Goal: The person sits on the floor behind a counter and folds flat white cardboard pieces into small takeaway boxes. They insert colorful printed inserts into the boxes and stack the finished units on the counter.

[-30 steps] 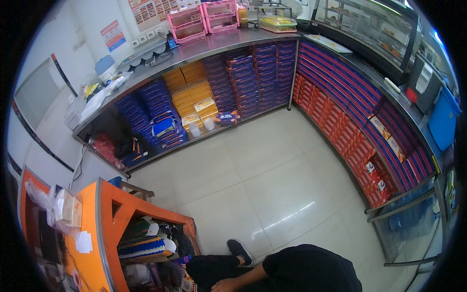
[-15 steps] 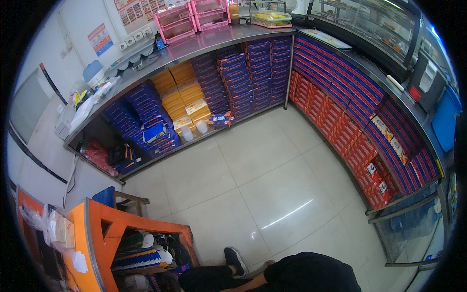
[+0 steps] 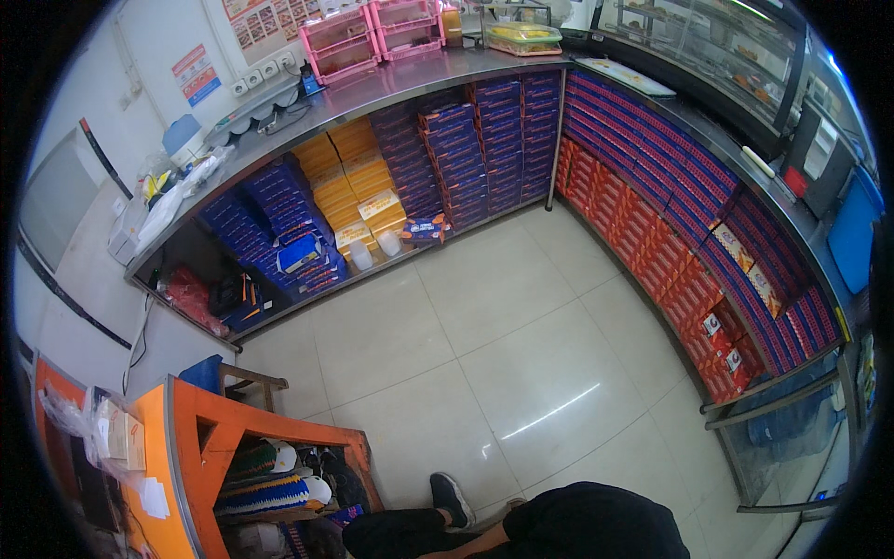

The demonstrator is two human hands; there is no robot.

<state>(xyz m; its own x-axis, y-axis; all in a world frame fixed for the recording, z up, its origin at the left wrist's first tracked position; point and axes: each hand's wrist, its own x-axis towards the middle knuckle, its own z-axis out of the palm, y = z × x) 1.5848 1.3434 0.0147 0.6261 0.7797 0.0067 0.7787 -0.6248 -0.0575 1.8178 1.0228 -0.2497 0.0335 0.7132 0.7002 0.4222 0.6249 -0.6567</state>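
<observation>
At the bottom edge of the frame, a bare forearm (image 3: 480, 541) is shown coming out of a dark sleeve (image 3: 596, 522) and is cut off before any hand is reached. Whether the left hand or the right hand is released, clenched or grasping something cannot be told, as neither is clearly shown. The thing nearest to the forearm is the orange desk (image 3: 207, 415) at lower left; in its open compartment a striped stack (image 3: 275, 500) is held, beside a dark trouser leg (image 3: 396, 534).

The stack could be made to slide out if its uneven edge were caught by a knee or sleeve. The desk's corner could be knocked by the shoe (image 3: 452, 499) if the foot were swung left. At centre left, 2 pale cups (image 3: 360, 255) might be tipped off the low shelf by a brush against them, and the orange-and-blue box (image 3: 426, 229) beside them, set askew near the edge, might be dislodged likewise.

The deeper contents of the compartment are lost in shadow. The plastic-wrapped box (image 3: 121, 436) at far left is blurred by its wrapping, and the small pale patch beside the sleeve cannot be identified.
</observation>
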